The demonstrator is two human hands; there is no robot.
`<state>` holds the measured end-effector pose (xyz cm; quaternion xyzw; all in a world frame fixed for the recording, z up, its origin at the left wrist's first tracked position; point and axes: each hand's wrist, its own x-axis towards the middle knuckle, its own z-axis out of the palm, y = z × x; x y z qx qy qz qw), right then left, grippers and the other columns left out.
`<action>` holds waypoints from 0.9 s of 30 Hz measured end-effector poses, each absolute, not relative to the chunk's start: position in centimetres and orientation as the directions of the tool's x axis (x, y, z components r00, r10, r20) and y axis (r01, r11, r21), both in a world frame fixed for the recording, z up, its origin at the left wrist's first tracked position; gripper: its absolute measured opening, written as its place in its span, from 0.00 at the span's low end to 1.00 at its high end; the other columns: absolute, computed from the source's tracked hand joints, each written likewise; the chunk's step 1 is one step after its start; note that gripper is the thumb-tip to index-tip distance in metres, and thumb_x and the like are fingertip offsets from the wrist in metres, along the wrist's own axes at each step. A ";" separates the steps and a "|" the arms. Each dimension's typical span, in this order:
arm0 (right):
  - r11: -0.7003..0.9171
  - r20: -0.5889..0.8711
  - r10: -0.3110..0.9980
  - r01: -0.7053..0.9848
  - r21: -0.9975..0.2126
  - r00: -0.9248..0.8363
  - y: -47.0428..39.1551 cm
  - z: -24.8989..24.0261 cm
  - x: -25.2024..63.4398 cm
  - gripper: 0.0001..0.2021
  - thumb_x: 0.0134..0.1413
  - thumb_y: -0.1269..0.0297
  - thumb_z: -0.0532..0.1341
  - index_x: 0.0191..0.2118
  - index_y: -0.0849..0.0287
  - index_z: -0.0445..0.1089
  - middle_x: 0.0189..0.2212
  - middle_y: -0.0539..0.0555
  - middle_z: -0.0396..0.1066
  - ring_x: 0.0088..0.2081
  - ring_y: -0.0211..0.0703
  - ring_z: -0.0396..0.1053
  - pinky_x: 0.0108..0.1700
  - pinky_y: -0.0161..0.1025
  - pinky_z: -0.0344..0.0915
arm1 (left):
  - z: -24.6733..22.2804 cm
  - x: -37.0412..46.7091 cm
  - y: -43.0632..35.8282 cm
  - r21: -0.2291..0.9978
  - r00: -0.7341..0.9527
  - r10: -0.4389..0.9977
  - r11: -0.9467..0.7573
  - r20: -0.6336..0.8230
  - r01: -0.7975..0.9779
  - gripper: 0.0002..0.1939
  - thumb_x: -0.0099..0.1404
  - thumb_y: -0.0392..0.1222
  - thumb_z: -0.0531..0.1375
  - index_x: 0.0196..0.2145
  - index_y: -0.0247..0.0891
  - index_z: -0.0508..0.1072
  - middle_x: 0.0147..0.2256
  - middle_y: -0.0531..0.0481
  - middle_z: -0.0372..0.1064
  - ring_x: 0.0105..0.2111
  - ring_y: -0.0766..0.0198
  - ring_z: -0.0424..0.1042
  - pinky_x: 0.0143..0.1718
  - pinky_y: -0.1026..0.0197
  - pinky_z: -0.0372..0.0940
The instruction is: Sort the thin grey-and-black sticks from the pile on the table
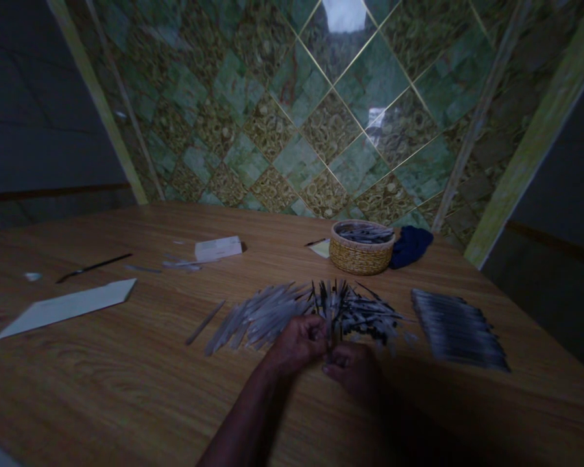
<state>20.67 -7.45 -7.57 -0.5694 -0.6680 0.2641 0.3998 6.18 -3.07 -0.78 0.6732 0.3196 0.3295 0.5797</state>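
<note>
My left hand (298,342) is closed, its fingers pinching a narrow translucent sleeve (328,319) that stands upright. Just below and to the right, my right hand (354,371) is closed at the lower end of the same sleeve. Whether a dark stick sits inside it is too dim to tell. Beyond my left hand a pile of pale, narrow clear sleeves (265,314) fans out on the table. Behind my right hand lies a loose heap of thin dark sticks (370,311). Farther right, several dark sticks in clear sleeves (460,331) lie side by side in a flat row.
A woven basket (361,256) of similar sticks stands behind the heap, beside a dark blue cloth (413,245). Leftward on the wooden table (141,389) are a small white box (219,248), a folded white card (71,306) and a long thin dark brush-like stick (95,266). A tiled wall rises behind.
</note>
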 end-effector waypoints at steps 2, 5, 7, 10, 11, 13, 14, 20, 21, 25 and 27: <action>0.189 0.215 0.976 0.538 -0.821 -0.014 -7.5 -7.6 20.7 0.03 0.38 0.70 0.63 0.20 0.60 0.67 0.19 0.47 0.66 0.23 0.35 0.62 0.25 0.30 0.55 | -0.7 6.2 -3.1 0.991 0.590 0.804 -0.128 0.075 0.048 0.10 0.47 0.38 0.63 0.19 0.35 0.63 0.17 0.57 0.62 0.19 0.73 0.58 0.21 0.68 0.52; 0.150 0.153 0.988 0.441 -0.885 -0.030 -7.5 -7.2 21.0 0.03 0.36 0.70 0.63 0.23 0.58 0.68 0.19 0.46 0.65 0.23 0.34 0.62 0.25 0.30 0.55 | -0.4 6.3 -3.4 0.990 0.598 0.798 -0.130 0.069 0.060 0.10 0.47 0.39 0.63 0.20 0.35 0.64 0.18 0.56 0.62 0.19 0.71 0.59 0.22 0.67 0.52; 0.136 0.123 0.991 0.336 -0.932 -0.058 -7.4 -6.6 21.3 0.06 0.36 0.70 0.63 0.26 0.58 0.68 0.19 0.46 0.65 0.22 0.34 0.62 0.24 0.30 0.56 | -0.2 6.3 -3.5 0.989 0.599 0.798 -0.132 0.064 0.070 0.09 0.47 0.39 0.63 0.20 0.35 0.65 0.18 0.56 0.62 0.20 0.71 0.59 0.22 0.67 0.52; 0.175 0.167 0.984 0.182 -0.968 -0.060 -7.2 -5.3 21.9 0.08 0.37 0.69 0.62 0.30 0.58 0.67 0.18 0.45 0.65 0.21 0.34 0.62 0.23 0.30 0.56 | 0.0 6.2 -3.6 0.990 0.593 0.804 -0.123 0.055 0.075 0.09 0.46 0.40 0.63 0.20 0.35 0.64 0.18 0.58 0.59 0.20 0.72 0.56 0.22 0.68 0.51; 0.195 0.189 0.981 0.144 -0.970 -0.055 -7.2 -4.8 22.0 0.09 0.38 0.69 0.61 0.31 0.58 0.67 0.19 0.45 0.65 0.21 0.34 0.63 0.23 0.31 0.57 | 0.0 6.2 -3.6 0.990 0.591 0.805 -0.119 0.049 0.080 0.10 0.46 0.40 0.63 0.19 0.35 0.64 0.18 0.58 0.58 0.20 0.72 0.55 0.22 0.68 0.50; 0.220 0.214 0.975 0.123 -0.968 -0.064 -7.3 -4.0 22.1 0.11 0.39 0.69 0.59 0.34 0.58 0.67 0.20 0.46 0.66 0.21 0.34 0.63 0.23 0.31 0.57 | -0.1 6.1 -3.6 0.988 0.593 0.804 -0.120 0.042 0.092 0.11 0.46 0.40 0.63 0.19 0.36 0.62 0.18 0.59 0.56 0.20 0.73 0.54 0.21 0.69 0.49; 0.230 0.221 0.973 0.146 -0.962 -0.071 -7.4 -3.8 22.1 0.11 0.40 0.70 0.58 0.35 0.58 0.67 0.20 0.46 0.66 0.21 0.34 0.63 0.23 0.30 0.57 | -0.2 6.0 -3.5 0.988 0.595 0.802 -0.125 0.044 0.095 0.11 0.46 0.40 0.63 0.19 0.36 0.62 0.18 0.59 0.56 0.20 0.73 0.54 0.21 0.69 0.49; 0.260 0.237 0.965 0.319 -0.911 -0.107 -7.6 -4.0 21.5 0.09 0.39 0.75 0.56 0.31 0.58 0.65 0.19 0.45 0.64 0.20 0.32 0.61 0.22 0.29 0.54 | -0.5 6.0 -3.2 0.990 0.635 0.770 -0.125 0.057 0.063 0.13 0.47 0.43 0.63 0.18 0.36 0.61 0.18 0.58 0.56 0.21 0.72 0.53 0.22 0.68 0.49; 0.249 0.233 0.969 0.322 -0.914 -0.087 -7.5 -4.2 21.4 0.09 0.38 0.75 0.57 0.30 0.57 0.64 0.19 0.45 0.63 0.20 0.32 0.61 0.22 0.29 0.55 | -0.4 6.1 -3.2 0.987 0.633 0.772 -0.139 0.062 0.074 0.13 0.47 0.42 0.63 0.18 0.36 0.61 0.18 0.58 0.55 0.21 0.72 0.53 0.22 0.68 0.49; 0.225 0.214 0.974 0.304 -0.926 -0.067 -7.5 -4.1 21.2 0.09 0.36 0.73 0.60 0.28 0.56 0.61 0.17 0.43 0.61 0.19 0.32 0.59 0.22 0.29 0.54 | -0.2 6.0 -3.3 0.972 0.603 0.794 -0.194 0.075 0.135 0.12 0.47 0.41 0.62 0.17 0.36 0.61 0.18 0.58 0.53 0.21 0.72 0.51 0.21 0.68 0.48; 0.235 0.221 0.972 0.301 -0.924 -0.082 -7.8 -3.6 21.2 0.09 0.38 0.72 0.61 0.28 0.56 0.60 0.17 0.43 0.61 0.19 0.31 0.58 0.22 0.29 0.54 | -0.2 5.9 -3.3 0.971 0.608 0.791 -0.194 0.072 0.137 0.11 0.47 0.41 0.61 0.17 0.35 0.61 0.18 0.58 0.53 0.21 0.72 0.52 0.21 0.68 0.48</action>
